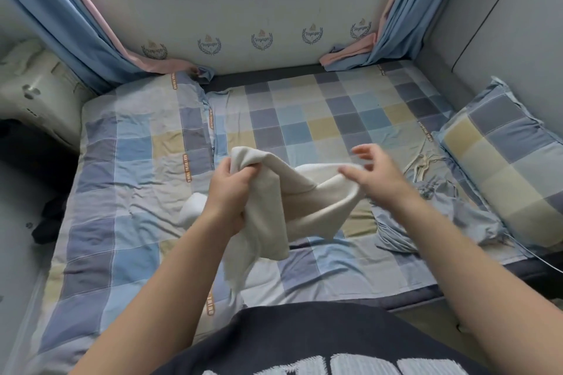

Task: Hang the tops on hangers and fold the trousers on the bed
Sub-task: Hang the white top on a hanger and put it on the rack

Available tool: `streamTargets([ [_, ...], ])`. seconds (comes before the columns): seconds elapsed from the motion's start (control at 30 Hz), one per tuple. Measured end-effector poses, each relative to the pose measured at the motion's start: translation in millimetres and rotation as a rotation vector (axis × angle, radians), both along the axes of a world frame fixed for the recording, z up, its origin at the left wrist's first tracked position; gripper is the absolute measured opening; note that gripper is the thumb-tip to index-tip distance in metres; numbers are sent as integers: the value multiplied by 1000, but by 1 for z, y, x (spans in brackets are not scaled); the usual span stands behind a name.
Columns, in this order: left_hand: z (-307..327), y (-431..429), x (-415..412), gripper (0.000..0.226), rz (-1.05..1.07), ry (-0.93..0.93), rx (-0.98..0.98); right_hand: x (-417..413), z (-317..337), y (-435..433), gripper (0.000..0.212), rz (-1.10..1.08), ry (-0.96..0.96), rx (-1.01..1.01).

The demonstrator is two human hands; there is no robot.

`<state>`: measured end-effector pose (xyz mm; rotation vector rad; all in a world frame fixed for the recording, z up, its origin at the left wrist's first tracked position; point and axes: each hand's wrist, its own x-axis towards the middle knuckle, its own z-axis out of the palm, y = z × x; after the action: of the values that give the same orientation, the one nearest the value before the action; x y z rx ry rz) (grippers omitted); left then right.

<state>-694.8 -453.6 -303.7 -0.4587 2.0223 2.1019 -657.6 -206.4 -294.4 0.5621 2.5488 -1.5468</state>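
Cream garment [274, 198], bunched and lifted just above the middle of the bed [304, 119], lower end trailing toward the near edge. Gripped at its upper left by the left hand [231, 192], fingers curled tight round a wad of cloth. Right hand [374, 173] at the garment's upper right edge, fingers spread and loosely bent, pinching nothing; possibly brushing the cloth with a fingertip, hard to tell through the blur. Small white piece of cloth [192, 207] on the bed just beside the left wrist. Blue-grey striped garment [426, 213] with pale drawstrings crumpled on the bed to the right, near the checked pillow [499, 167]. Checked quilt [137, 161] folded along the bed's left side. Blue curtains [76, 24] at both far corners, hems resting on the bed. Dark clothing [48, 216] off the bed's left edge.
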Motion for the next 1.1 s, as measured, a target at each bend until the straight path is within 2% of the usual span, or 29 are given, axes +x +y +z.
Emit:
streamTargets([
  [0.1,11,11,-2,8,2,-32,30,24,-3,-58,74,296,-29,-141],
  [0.17,17,18,-4,6,-25,-68,77,34,-16,-90,88,357,-29,-110],
  [0.2,20,20,-4,5,-58,-83,97,36,-24,-101,82,328,3,-78],
  [0.23,22,21,-4,4,-101,-89,107,34,-30,-105,65,274,44,-51],
  [0.3,21,19,-3,9,-164,-76,89,24,-36,-100,19,174,163,-17],
  [0.33,21,17,-3,13,-175,-60,78,20,-36,-94,7,162,213,-28],
  [0.37,19,14,-3,15,-173,-39,69,17,-33,-87,7,160,255,-61],
  [0.43,13,6,-4,20,-179,28,14,12,-18,-75,11,133,284,-231],
  [0.53,-6,0,1,20,-327,140,-136,5,1,-61,19,49,181,-559],
  [0.6,-22,0,9,47,-498,213,-230,3,9,-51,22,-10,92,-745],
  [0.67,-34,4,18,61,-608,256,-266,3,18,-43,36,-25,26,-847],
  [0.73,-44,13,26,56,-641,313,-279,5,29,-37,41,-8,-9,-904],
  [0.87,-48,38,35,30,-570,457,-402,12,38,-20,42,92,-60,-964],
  [0.93,-47,43,34,32,-542,486,-391,16,42,-9,32,165,-65,-971],
  [1.0,-45,41,30,34,-496,486,-352,21,44,4,31,161,-17,-870],
  [1.1,-36,31,20,41,-377,393,-229,33,38,23,28,-6,46,-618],
])
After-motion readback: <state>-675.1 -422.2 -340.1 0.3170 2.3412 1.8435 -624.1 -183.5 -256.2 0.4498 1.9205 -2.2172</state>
